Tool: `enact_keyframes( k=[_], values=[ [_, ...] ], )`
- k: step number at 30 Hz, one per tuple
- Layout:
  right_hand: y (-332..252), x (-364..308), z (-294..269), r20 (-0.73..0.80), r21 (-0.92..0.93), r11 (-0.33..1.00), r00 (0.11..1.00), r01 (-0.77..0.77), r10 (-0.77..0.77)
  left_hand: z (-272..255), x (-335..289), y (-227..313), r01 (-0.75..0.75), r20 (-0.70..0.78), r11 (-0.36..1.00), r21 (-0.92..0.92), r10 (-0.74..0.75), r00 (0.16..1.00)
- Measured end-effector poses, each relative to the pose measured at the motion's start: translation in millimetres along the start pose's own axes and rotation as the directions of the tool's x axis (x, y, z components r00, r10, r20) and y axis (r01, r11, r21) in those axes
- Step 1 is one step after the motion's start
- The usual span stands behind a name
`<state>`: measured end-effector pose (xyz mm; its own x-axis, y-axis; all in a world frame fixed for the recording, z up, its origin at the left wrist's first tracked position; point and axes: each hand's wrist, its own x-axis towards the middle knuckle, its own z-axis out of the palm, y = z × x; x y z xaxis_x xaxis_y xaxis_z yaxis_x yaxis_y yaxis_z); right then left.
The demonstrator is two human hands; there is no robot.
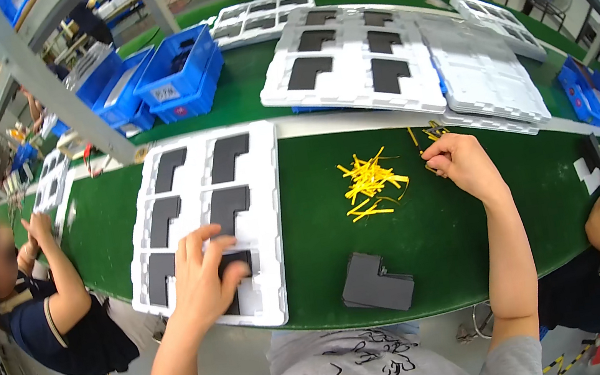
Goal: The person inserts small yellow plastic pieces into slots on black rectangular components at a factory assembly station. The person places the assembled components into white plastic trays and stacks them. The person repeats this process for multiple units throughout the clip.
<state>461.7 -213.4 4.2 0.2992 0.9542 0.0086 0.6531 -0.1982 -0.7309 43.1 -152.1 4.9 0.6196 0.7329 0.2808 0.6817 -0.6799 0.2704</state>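
Note:
My left hand (pixel 203 276) is over the near end of a white moulded tray (pixel 267 216), fingers apart. Its thumb lies across a dark L-shaped piece (pixel 238 305) in the near right pocket, partly hidden by the hand. More dark L-shaped pieces (pixel 172 169) fill the other pockets. My right hand (pixel 461 166) is closed in a pinch, with a thin yellow-and-dark strip (pixel 415 141) at its fingertips. Beyond those fingers lie a few similar strips (pixel 434 132). A loose heap of yellow strips (pixel 372 179) lies between my hands. Closer to me sits a small stack of dark L-shaped pieces (pixel 377 285).
Across the green table (pixel 313 224), a larger white tray (pixel 351 63) holds dark pieces, beside stacked white trays (pixel 488 70). Blue bins (pixel 182 73) stand at the back left, near a grey metal post (pixel 59 84). Co-workers sit on both sides (pixel 48 318) and opposite.

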Motion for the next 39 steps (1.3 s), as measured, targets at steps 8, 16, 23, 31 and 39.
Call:
enact_keyframes(
  k=[8,16,23,31,39],
  values=[
    [-0.5,-2.6,0.1,-0.064,-0.146,0.984,0.991,0.103,-0.113,-18.0,-33.9,-16.4,0.092,0.303,0.996,-0.004,-0.087,0.949],
    [-12.3,-4.0,-4.9,0.025,0.087,0.992,0.995,-0.094,0.092,-22.3,-16.8,-4.3,0.031,0.199,1.000,0.002,-0.031,0.979],
    [-3.0,-6.7,-3.4,0.049,-0.409,0.912,0.999,0.033,-0.014,-20.3,53.0,41.6,-0.298,0.209,0.947,-0.122,0.318,0.925],
    [-10.9,-4.6,11.3,-0.016,-0.172,0.899,0.911,0.403,-0.412,45.5,109.0,77.8,-0.281,0.157,0.805,-0.522,0.414,0.896],
    [-29.6,-17.7,47.8,0.050,0.316,0.866,0.905,0.387,-0.422,73.8,111.4,81.0,-0.152,0.021,0.793,-0.590,0.203,0.979]
  ],
)
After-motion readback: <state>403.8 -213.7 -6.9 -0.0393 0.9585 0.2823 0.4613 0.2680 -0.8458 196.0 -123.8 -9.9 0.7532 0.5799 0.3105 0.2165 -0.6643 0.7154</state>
